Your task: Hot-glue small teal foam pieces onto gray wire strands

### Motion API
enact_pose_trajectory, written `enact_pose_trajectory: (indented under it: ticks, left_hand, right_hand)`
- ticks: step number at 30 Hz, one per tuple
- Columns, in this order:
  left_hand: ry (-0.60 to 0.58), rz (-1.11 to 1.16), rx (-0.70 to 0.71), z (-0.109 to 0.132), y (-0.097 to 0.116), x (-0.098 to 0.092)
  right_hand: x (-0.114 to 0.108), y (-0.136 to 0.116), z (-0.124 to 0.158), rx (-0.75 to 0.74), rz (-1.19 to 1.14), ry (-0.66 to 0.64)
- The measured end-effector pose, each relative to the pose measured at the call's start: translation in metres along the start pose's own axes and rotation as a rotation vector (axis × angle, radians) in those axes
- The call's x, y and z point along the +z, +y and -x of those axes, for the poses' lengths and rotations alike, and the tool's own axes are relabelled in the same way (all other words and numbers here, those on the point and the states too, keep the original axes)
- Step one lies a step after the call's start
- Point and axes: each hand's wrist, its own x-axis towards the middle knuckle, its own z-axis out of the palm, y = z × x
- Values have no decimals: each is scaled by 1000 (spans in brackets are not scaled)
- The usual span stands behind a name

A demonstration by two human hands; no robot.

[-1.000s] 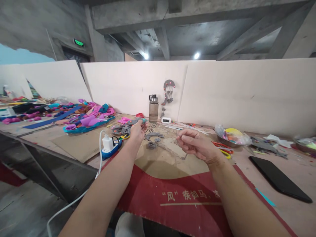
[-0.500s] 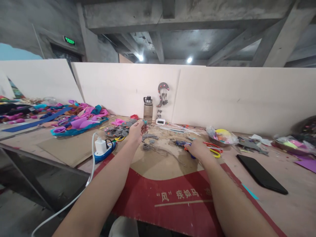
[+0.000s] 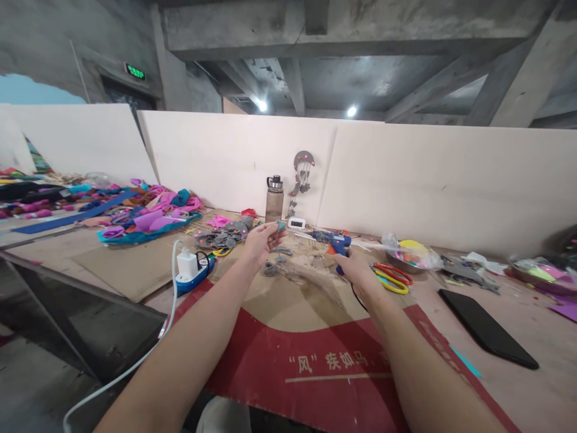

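Between the fingertips of my left hand (image 3: 264, 242) is a small teal and grey felt piece (image 3: 280, 226). My right hand (image 3: 357, 269) grips the handle of a blue hot glue gun (image 3: 339, 245), raised over the cardboard with its nozzle pointing left toward the felt piece. The nozzle and the felt piece are apart. Below my left hand lies a tangle of grey cord (image 3: 288, 273) with small grey felt bits. A pile of grey felt shapes (image 3: 225, 233) with pink dots lies left of my left hand.
Scissors with red and yellow handles (image 3: 392, 279) lie right of my right hand. A black phone (image 3: 487, 328) is farther right. A bottle (image 3: 274, 201) and small clock (image 3: 296, 223) stand at the back. A blue power strip (image 3: 193, 276) sits left.
My right hand has lifted the glue gun off the cardboard, up and toward the left hand. The left hand still pinches the felt piece. The view has shifted slightly.
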Motion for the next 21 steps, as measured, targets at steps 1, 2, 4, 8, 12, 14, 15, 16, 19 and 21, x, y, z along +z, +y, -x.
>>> enact_pose_trajectory:
  ticks: [1,2,4,8,12,14,15,16,19,21]
  left_hand:
    - [0,5,-8,0,0,0]
    - [1,9,-18,0,-1,0]
    - [7,18,-44,0,-2,1]
    - [2,11,-96,0,-5,4]
    - [-3,-11,-118,1,-8,7]
    - [3,-19,-126,2,-8,9]
    - [2,-23,-129,3,-7,10]
    - [-2,-27,-129,4,-7,11]
    - [-14,-39,-130,6,-6,13]
    - [-15,-54,-147,8,-5,13]
  right_hand:
    - [3,-7,5,-25,-54,9]
    - [5,-14,9,-52,-94,12]
    - [8,-27,19,-91,-134,0]
    - [12,-43,34,-216,-247,-89]
    - [14,-46,41,-367,-159,-151]
    - [15,-48,44,-388,-71,-159]
    - [15,-48,45,-391,-35,-151]
    - [15,-49,45,-393,4,-135]
    - [17,-47,45,-411,126,-85]
    - [19,-43,43,-441,156,-70]
